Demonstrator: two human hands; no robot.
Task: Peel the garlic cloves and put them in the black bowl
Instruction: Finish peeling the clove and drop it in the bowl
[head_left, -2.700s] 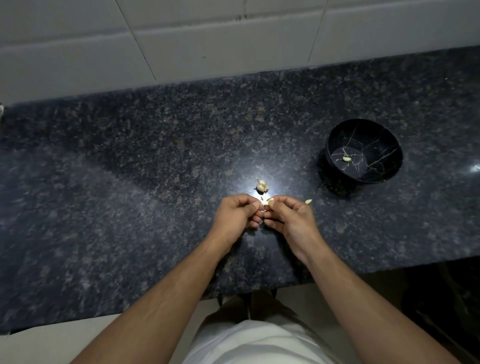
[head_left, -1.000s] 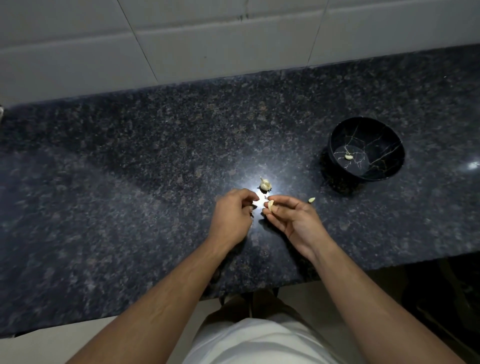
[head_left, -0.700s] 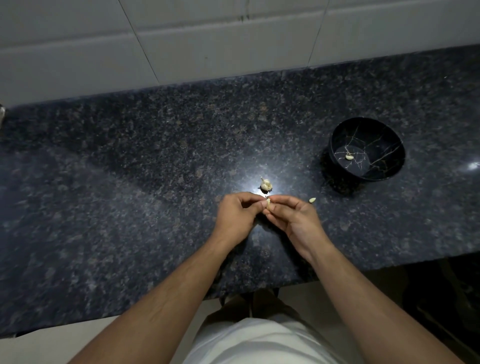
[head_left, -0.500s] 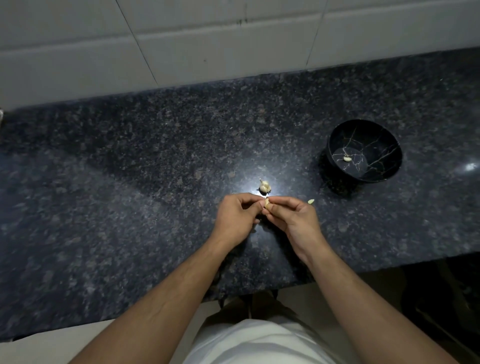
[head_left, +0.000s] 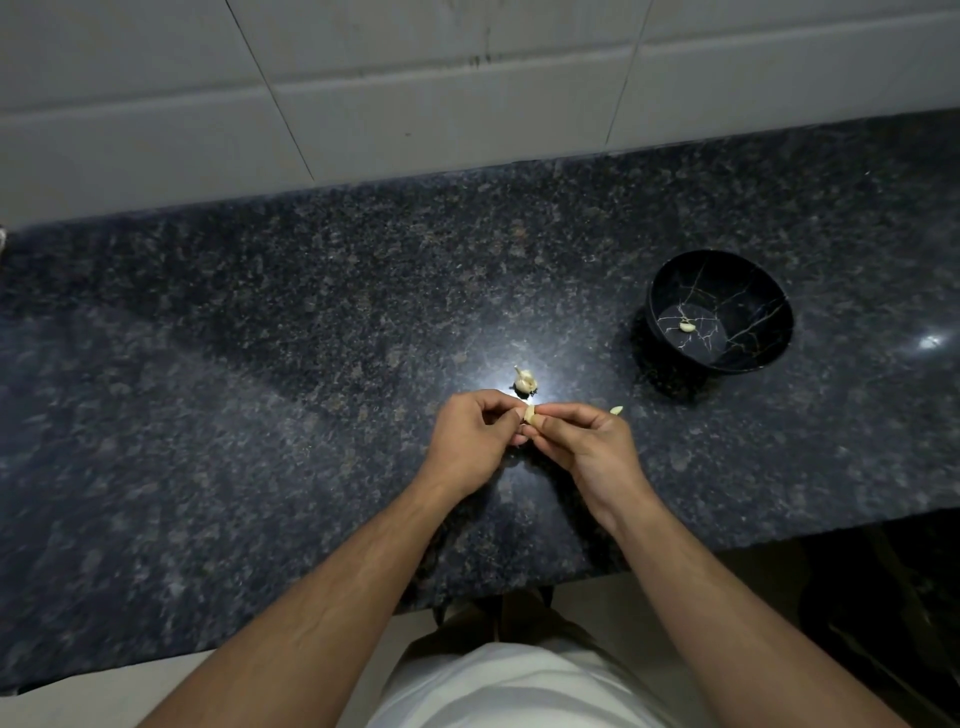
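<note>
Both hands are up over the counter edge, working one clove. The right hand (head_left: 589, 449) has its fingers curled, thumb and forefinger pinching the garlic clove (head_left: 529, 413) so that its pale tip pokes out towards the other hand. The left hand (head_left: 470, 441) is curled too, fingertips (head_left: 511, 415) closing right on that tip; whether they have a flap of skin or only touch the clove is too small to tell.

To do this well, I'd say: hold the clove low at its base with the right, nick the papery skin at the tip with a left nail, and strip it down in one pull, turning the clove between pinches rather than squeezing harder. It's small and could easily pop out.

Just beyond the right knuckles lies a loose clove (head_left: 616, 410) on the dark counter (head_left: 260, 389). A little past the fingertips sits the rest of the garlic bulb (head_left: 524, 380). Further out, well off to the right, the black bowl (head_left: 779, 332) holds one peeled clove (head_left: 687, 327).
</note>
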